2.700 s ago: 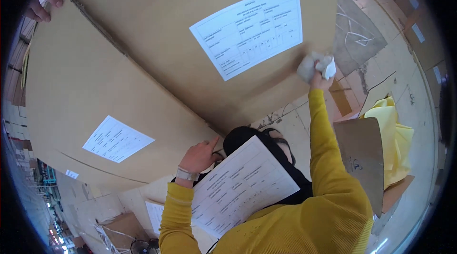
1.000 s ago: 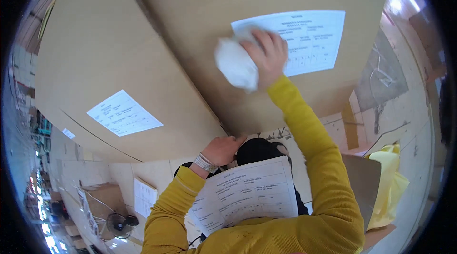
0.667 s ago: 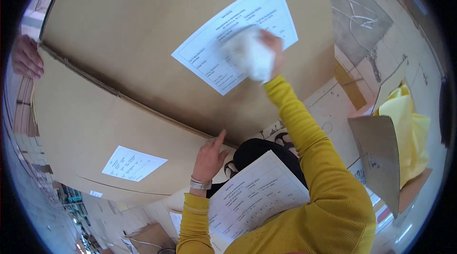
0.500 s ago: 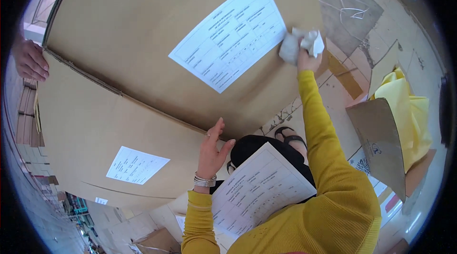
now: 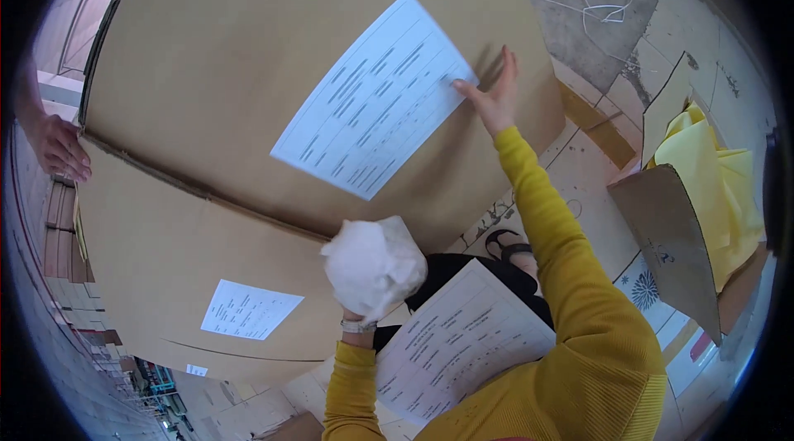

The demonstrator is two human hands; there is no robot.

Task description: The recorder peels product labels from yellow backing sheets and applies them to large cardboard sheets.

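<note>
A crumpled white wad, soft-looking like cloth or tissue, is held in my left hand, whose fingers are mostly hidden behind it. My right hand has its fingers apart, the thumb at the right corner of a white printed sheet. That sheet lies flat on the large brown cardboard box. More printed sheets rest across my lap. A smaller white label is on the lower cardboard face, below the long dark seam.
At the far left, another person's hand grips the box edge. An opened carton with yellow material stands on the right. White strapping lies on a grey floor patch behind it. Flat cardboard is stacked at the left.
The white wad has passed from my right hand to my left. My right hand has opened and moved left onto the sheet's corner. The view has shifted slightly.
</note>
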